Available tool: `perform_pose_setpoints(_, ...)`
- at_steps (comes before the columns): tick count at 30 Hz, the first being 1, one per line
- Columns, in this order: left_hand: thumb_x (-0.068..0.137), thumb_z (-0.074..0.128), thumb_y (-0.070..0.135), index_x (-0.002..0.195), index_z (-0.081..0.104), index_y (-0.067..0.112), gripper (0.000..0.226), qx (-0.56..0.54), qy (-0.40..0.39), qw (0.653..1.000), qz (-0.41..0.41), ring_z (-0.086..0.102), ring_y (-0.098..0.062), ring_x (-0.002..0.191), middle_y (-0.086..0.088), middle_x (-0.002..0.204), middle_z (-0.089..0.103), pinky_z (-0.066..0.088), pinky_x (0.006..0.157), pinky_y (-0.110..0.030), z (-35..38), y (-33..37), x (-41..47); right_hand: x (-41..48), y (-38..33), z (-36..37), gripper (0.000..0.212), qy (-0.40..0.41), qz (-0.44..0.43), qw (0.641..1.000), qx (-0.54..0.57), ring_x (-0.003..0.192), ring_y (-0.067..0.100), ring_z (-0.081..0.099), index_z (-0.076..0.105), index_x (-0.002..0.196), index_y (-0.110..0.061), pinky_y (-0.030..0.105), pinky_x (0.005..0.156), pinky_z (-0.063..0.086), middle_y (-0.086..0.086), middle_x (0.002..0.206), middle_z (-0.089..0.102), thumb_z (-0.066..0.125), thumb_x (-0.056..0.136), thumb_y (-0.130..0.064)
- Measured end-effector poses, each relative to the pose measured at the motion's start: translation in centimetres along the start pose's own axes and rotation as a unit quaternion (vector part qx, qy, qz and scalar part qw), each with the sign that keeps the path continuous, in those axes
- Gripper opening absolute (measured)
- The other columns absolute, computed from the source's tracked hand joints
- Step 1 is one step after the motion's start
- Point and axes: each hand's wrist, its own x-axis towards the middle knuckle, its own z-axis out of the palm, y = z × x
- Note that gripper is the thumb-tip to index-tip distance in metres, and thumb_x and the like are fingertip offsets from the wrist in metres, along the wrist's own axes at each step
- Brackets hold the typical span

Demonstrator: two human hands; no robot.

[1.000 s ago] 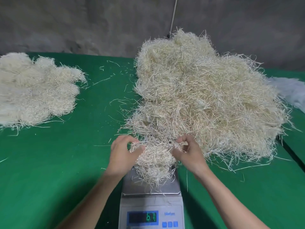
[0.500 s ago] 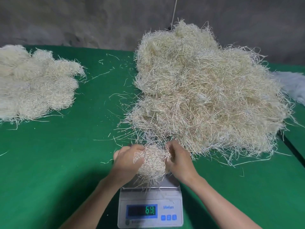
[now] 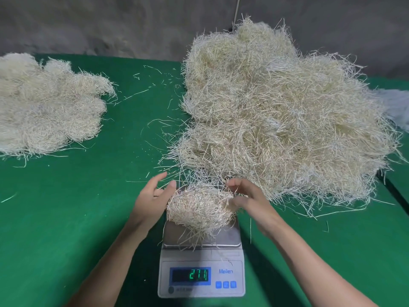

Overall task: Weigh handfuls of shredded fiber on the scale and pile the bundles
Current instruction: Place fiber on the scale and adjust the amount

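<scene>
While left hand (image 3: 152,199) and right hand (image 3: 251,196) are cupping the bundle (image 3: 199,210) open-fingered, lower centre | contact is likely skewing scale (image 3: 229,237); releasing fully first.

head view, steeply down, close
</scene>
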Motion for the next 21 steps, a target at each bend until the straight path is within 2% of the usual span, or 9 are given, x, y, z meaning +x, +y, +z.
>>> perform_pose_setpoints(2, 0.091, 0.047, 0.051, 0.136, 0.046, 0.032, 0.049, 0.094, 0.034, 0.994, 0.04, 0.057, -0.005, 0.064, 0.003, 0.051, 0.05, 0.047, 0.073, -0.031, -0.5, -0.3, -0.4, -0.3, -0.3, 0.1, 0.034, 0.024, -0.027, 0.999, 0.013, 0.084, 0.0, 0.059, 0.057, 0.103, -0.028, 0.019, 0.074, 0.043, 0.0, 0.108, 0.056, 0.06, 0.074, -0.01)
perform_pose_setpoints(4, 0.093, 0.045, 0.048, 0.135, 0.049, 0.026, 0.048, 0.146, 0.073, 0.984, 0.074, 0.052, -0.002, 0.054, 0.01, 0.048, 0.049, 0.042, 0.062, -0.024, -0.9, -0.1, -0.7, -0.6, -0.5, 0.3, 0.03, 0.081, -0.092, 0.992, -0.024, 0.104, -0.001, 0.052, 0.057, 0.102, -0.031, 0.028, 0.093, 0.041, -0.011, 0.114, 0.056, 0.06, 0.081, -0.011)
perform_pose_setpoints(6, 0.094, 0.047, 0.048, 0.135, 0.051, 0.02, 0.049, 0.157, 0.113, 0.976, 0.1, 0.06, -0.008, 0.091, 0.012, 0.088, 0.066, 0.042, 0.081, -0.026, -1.2, 0.0, -0.9, -1.0, -0.9, 0.8, 0.028, 0.144, -0.184, 0.968, -0.091, 0.118, -0.001, 0.046, 0.053, 0.107, -0.036, 0.025, 0.104, 0.033, -0.024, 0.119, 0.051, 0.058, 0.089, -0.016)
perform_pose_setpoints(7, 0.093, 0.047, 0.049, 0.136, 0.05, 0.018, 0.053, 0.156, 0.129, 0.973, 0.107, 0.054, -0.015, 0.112, 0.001, 0.114, 0.064, 0.036, 0.095, -0.028, -1.3, 0.0, -0.9, -1.2, -1.0, 1.0, 0.025, 0.165, -0.226, 0.952, -0.122, 0.121, 0.0, 0.044, 0.052, 0.109, -0.035, 0.022, 0.106, 0.029, -0.027, 0.121, 0.048, 0.057, 0.089, -0.02)
perform_pose_setpoints(9, 0.087, 0.041, 0.051, 0.138, 0.047, 0.014, 0.063, 0.143, 0.146, 0.972, 0.116, 0.038, -0.018, 0.13, -0.004, 0.137, 0.049, 0.021, 0.105, -0.026, -1.3, 0.2, -0.9, -1.3, -1.0, 1.5, 0.016, 0.195, -0.27, 0.93, -0.156, 0.124, 0.004, 0.043, 0.052, 0.103, -0.028, 0.019, 0.104, 0.027, -0.02, 0.125, 0.047, 0.057, 0.09, -0.021)
perform_pose_setpoints(11, 0.085, 0.038, 0.05, 0.139, 0.045, 0.013, 0.066, 0.123, 0.154, 0.973, 0.119, 0.032, -0.016, 0.134, -0.004, 0.142, 0.044, 0.016, 0.106, -0.025, -1.2, 0.6, -1.0, -1.2, -1.1, 1.7, 0.014, 0.205, -0.27, 0.93, -0.139, 0.122, 0.008, 0.046, 0.05, 0.095, -0.027, 0.025, 0.104, 0.03, -0.009, 0.127, 0.051, 0.058, 0.092, -0.016)
perform_pose_setpoints(14, 0.085, 0.039, 0.048, 0.135, 0.048, 0.011, 0.063, 0.106, 0.163, 0.972, 0.13, 0.035, -0.016, 0.132, -0.004, 0.139, 0.047, 0.02, 0.107, -0.027, -1.3, 0.9, -1.2, -0.9, -1.4, 1.3, 0.016, 0.203, -0.262, 0.939, -0.09, 0.117, 0.005, 0.051, 0.052, 0.107, -0.028, 0.034, 0.104, 0.039, -0.016, 0.119, 0.054, 0.053, 0.095, -0.016)
perform_pose_setpoints(18, 0.085, 0.042, 0.047, 0.128, 0.056, 0.012, 0.057, 0.081, 0.148, 0.976, 0.141, 0.043, -0.013, 0.125, 0.0, 0.131, 0.053, 0.027, 0.106, -0.029, -1.2, 1.4, -1.5, -0.8, -1.6, 1.0, 0.026, 0.175, -0.276, 0.939, -0.11, 0.116, -0.015, 0.046, 0.053, 0.123, -0.027, 0.01, 0.101, 0.034, -0.028, 0.121, 0.051, 0.048, 0.098, -0.019)
perform_pose_setpoints(21, 0.085, 0.041, 0.047, 0.126, 0.057, 0.012, 0.057, 0.082, 0.137, 0.977, 0.143, 0.044, -0.011, 0.122, 0.003, 0.128, 0.055, 0.03, 0.106, -0.032, -0.9, 1.5, -1.6, -0.9, -1.5, 1.0, 0.028, 0.16, -0.275, 0.942, -0.11, 0.115, -0.018, 0.044, 0.054, 0.118, -0.035, 0.011, 0.102, 0.033, -0.029, 0.119, 0.051, 0.047, 0.098, -0.017)
